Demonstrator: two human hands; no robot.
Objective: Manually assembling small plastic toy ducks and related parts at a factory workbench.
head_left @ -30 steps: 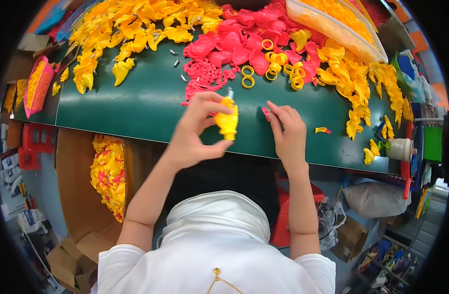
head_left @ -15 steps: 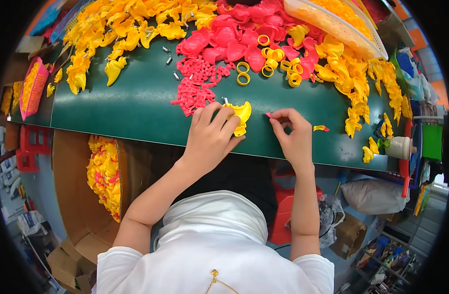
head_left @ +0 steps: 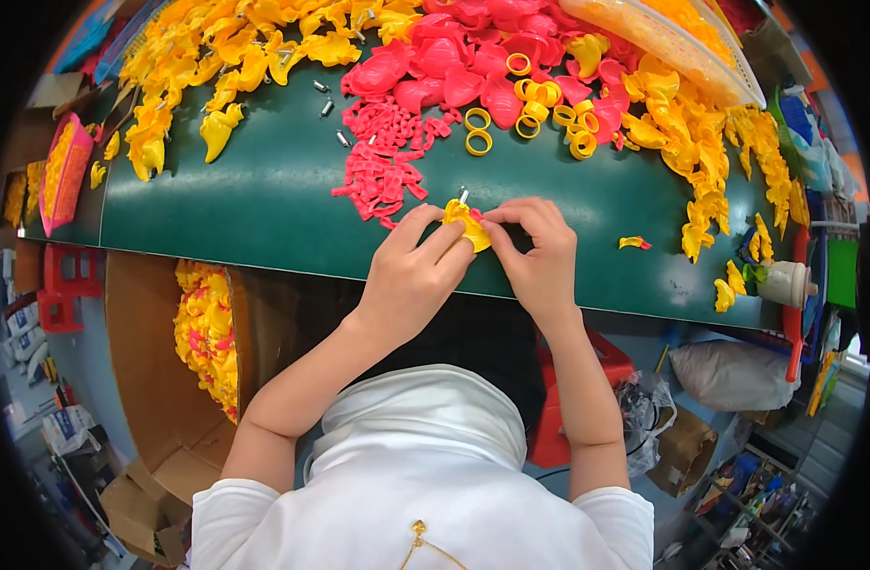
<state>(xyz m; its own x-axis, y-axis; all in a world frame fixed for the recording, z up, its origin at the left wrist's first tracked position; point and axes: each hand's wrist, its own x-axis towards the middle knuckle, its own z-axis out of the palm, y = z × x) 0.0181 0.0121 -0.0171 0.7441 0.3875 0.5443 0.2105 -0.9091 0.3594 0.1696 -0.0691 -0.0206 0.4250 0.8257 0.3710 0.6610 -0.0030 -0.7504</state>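
My left hand (head_left: 418,268) is closed on a hollow yellow plastic shell piece (head_left: 466,228) just above the table's front edge. A small silver metal cylinder (head_left: 464,196) sticks out from the shell's far side. From the right, my right hand (head_left: 541,261) pinches a small pink plastic piece (head_left: 477,216) against the shell. My fingertips cover most of the pink piece, so I cannot tell how deep it sits. Beyond my left hand lies a heap of small pink plastic pieces (head_left: 378,180).
On the green table (head_left: 235,209) lie yellow shells (head_left: 221,131), large pink shells (head_left: 444,57), yellow rings (head_left: 478,142) and loose metal cylinders (head_left: 327,107). A white basket (head_left: 663,47) stands at the far right. Below the front edge, a cardboard box (head_left: 140,361) holds yellow and pink parts.
My right hand has moved left with the pink piece and now meets the yellow shell. The shell has turned and sits more between my two hands.
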